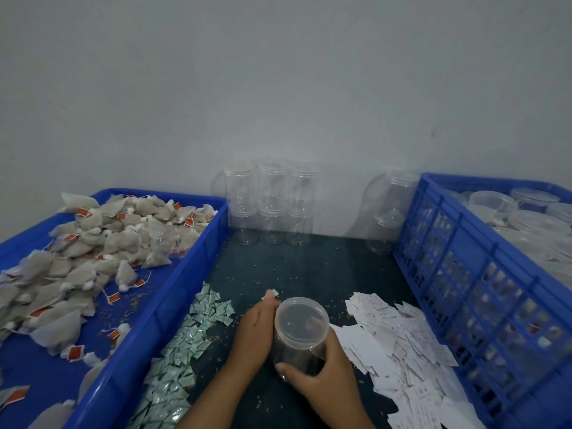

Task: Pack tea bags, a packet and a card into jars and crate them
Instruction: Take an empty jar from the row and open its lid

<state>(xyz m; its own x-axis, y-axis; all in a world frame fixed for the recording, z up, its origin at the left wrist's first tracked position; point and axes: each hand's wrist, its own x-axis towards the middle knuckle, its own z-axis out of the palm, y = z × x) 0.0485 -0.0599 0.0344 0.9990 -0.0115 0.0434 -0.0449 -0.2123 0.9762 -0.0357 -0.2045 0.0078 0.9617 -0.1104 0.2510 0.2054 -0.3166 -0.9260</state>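
Gripping a clear round plastic jar (295, 351) with its translucent lid (301, 317) on, my right hand (322, 377) is curling round the near side of its wall, thumb lying across the front. The jar is sitting low over the dark speckled tabletop (294, 264), its base hidden behind my hand, between a heap of small green-and-white packets (185, 348) on its left and a spread of white printed cards (399, 345) on its right. My left hand (255, 331) is lying against the jar's left side with fingers mostly straight, and its fingertips are pinching one small pale packet (273, 293) that is poking out beyond them. A shallow blue plastic tray (173, 289) on the left is holding a pile of grey mesh tea bags (93, 258) with red tags. A blue slatted plastic crate (464, 274) on the right is holding lidded clear containers (532, 196). Empty clear jars (272, 205) are standing stacked in twos against the grey wall (278, 88).
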